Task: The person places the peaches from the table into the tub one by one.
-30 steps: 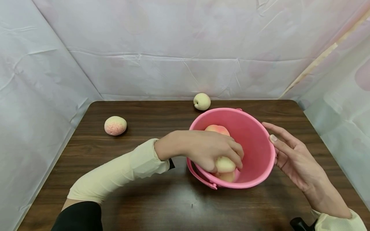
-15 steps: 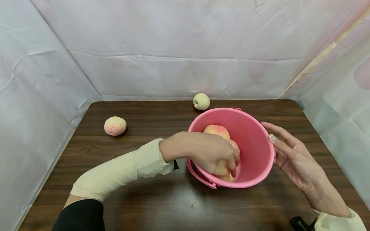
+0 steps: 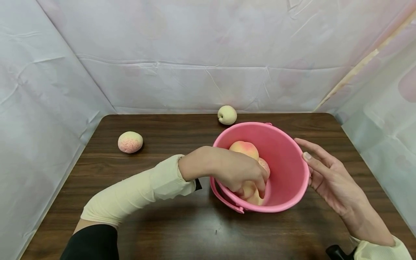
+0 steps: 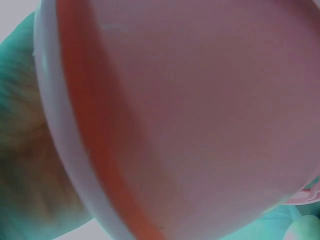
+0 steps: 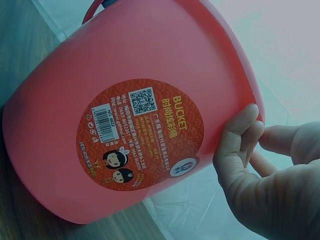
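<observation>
A pink bucket [image 3: 289, 169] stands at the right of the table, its mouth turned toward me. My left hand [image 3: 234, 169] reaches in over the left rim, fingers and thumb curled around a pale peach [image 3: 249, 188]. Against that peach lie a blushing peach [image 3: 244, 148], a speckled one [image 3: 264, 166] and part of another one. My right hand [image 3: 334, 180] pinches the right rim between thumb and fingers. In the right wrist view, the fingers [image 5: 235, 135] sit under the lip. The bucket's outside wall [image 4: 210, 110] fills the left wrist view, hiding the fingers inside.
One speckled peach [image 3: 130, 142] lies at the left on the dark wooden table [image 3: 162, 227]. A pale peach [image 3: 227, 115] rests at the back edge, behind the bucket. The bucket's handle [image 3: 225, 202] hangs at its front left. Pale sheeting [image 3: 195, 54] walls the back and sides.
My left hand has gone lower into the bucket with the pale peach, and the speckled peach beside it has come into sight. My right hand and the bucket have stayed in place.
</observation>
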